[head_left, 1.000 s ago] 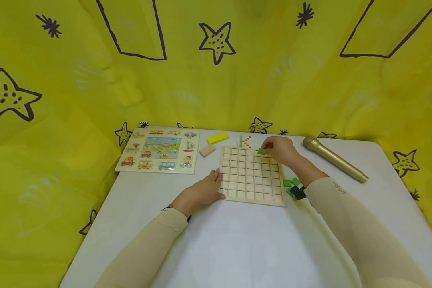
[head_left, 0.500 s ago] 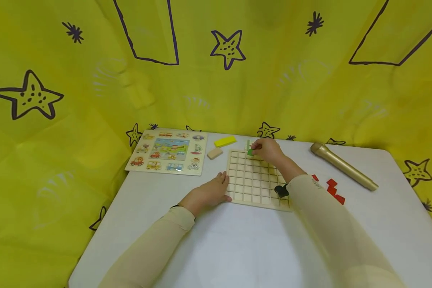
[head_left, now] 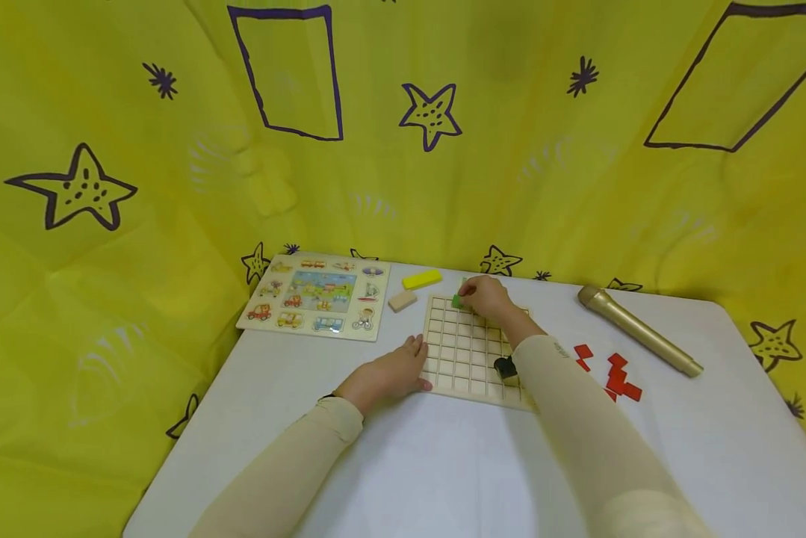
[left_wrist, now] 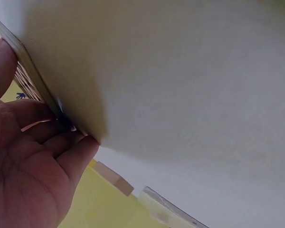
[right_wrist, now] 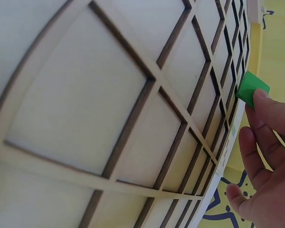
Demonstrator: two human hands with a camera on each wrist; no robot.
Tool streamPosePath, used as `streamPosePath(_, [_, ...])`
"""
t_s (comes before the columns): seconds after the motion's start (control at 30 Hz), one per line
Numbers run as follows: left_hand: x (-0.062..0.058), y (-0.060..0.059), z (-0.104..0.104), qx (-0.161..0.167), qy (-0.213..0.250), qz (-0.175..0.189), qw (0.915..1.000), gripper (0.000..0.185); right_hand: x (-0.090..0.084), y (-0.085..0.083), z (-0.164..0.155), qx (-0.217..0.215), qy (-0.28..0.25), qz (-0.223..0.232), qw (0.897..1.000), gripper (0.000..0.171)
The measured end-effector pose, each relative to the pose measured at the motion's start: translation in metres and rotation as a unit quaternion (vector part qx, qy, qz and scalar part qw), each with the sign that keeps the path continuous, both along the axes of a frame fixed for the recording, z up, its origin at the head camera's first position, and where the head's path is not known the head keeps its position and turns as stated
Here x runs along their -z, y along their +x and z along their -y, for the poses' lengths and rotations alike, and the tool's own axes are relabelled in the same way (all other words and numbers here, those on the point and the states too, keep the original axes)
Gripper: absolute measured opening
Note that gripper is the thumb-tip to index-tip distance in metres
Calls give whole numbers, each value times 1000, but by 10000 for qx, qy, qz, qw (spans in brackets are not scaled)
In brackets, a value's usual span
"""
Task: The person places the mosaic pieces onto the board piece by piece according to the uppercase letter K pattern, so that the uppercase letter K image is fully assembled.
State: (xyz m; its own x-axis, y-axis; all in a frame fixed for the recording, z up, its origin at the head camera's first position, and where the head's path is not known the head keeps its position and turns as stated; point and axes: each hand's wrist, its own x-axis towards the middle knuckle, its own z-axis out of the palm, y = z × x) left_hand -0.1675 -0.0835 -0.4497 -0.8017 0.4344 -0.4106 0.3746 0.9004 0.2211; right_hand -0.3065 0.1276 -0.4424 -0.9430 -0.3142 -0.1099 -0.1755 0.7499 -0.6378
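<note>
A square wooden grid board lies on the table in front of me. Along its left edge rests my left hand, its thumb by the near corner; in the left wrist view the fingertips touch the board's rim. My right hand pinches a small green square tile over the far left part of the grid. The right wrist view has this green tile tilted between thumb and finger at the far rim. A small printed card behind the board is mostly hidden by the right hand.
Several red tiles lie right of the board, near a gold microphone. A yellow block and a plain wooden block sit at the back left, beside a vehicle picture puzzle. A yellow curtain hangs behind.
My right hand has moved left along the board's far edge with the green tile. Red tiles have come into sight; loose green ones are now hidden. The left hand stays at the board.
</note>
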Motion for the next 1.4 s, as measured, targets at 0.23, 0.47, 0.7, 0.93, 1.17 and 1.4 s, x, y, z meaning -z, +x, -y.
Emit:
streamPosePath(0.23, [2, -2, -1, 124, -131, -121, 9998, 86, 5, -4, 5, -90, 34, -4, 10000, 17])
streamPosePath(0.47, [-3, -2, -1, 247, -160, -172, 9994, 85, 5, -7, 9, -158, 163, 13, 9997, 21])
streamPosePath(0.7, [-4, -1, -3, 164, -55, -117, 9998, 85, 7, -9, 11, -250, 396, -90, 9989, 21])
streamPosePath(0.93, [-3, 0, -2, 87, -42, -76, 9999, 85, 10, -7, 12, -318, 345, -236, 9986, 19])
streamPosePath(1.17, [-5, 3, -1, 100, -47, -58, 9999, 84, 16, -5, 12, -348, 434, -429, 9975, 18])
streamPosePath(1.4, [-5, 4, -1, 123, -20, -53, 9999, 83, 18, -4, 7, -428, 302, -328, 9981, 25])
